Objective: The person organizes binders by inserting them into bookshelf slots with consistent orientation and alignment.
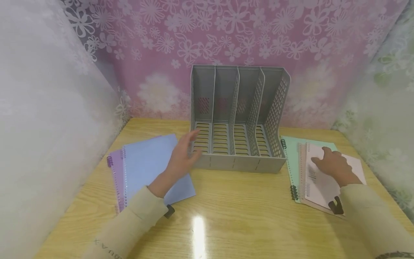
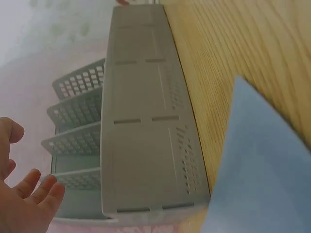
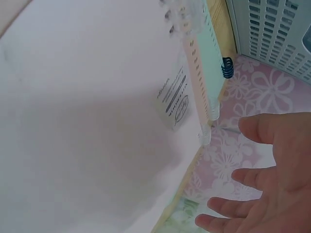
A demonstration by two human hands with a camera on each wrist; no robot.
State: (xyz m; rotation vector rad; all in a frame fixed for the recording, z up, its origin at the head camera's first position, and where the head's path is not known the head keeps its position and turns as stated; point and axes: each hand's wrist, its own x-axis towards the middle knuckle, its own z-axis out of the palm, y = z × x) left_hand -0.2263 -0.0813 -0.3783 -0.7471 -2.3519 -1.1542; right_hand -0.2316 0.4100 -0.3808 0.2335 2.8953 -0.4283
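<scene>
A grey four-slot file organizer [image 1: 239,163] stands in the middle of the table, its slots bare. My left hand [image 1: 182,158] hovers at its front left corner with fingers apart, overlapping a blue spiral notebook [image 1: 145,165] in the head view. Under the blue one lies a purple spiral notebook [image 1: 115,172]. On the right, my right hand [image 1: 333,165] spreads its fingers over a pale pink spiral notebook [image 1: 315,183]. The right wrist view shows the fingers apart above that pink cover [image 3: 87,107]. Beneath it lie a peach notebook [image 1: 302,172] and a mint green one [image 1: 292,165].
Light wood table [image 1: 226,201] carries everything, with a bright reflection near its front. Behind it hangs a pink floral backdrop [image 1: 161,90]. Pale fabric walls [image 1: 48,108] flank both sides. Dark wrist straps [image 1: 169,211] show at the sleeves.
</scene>
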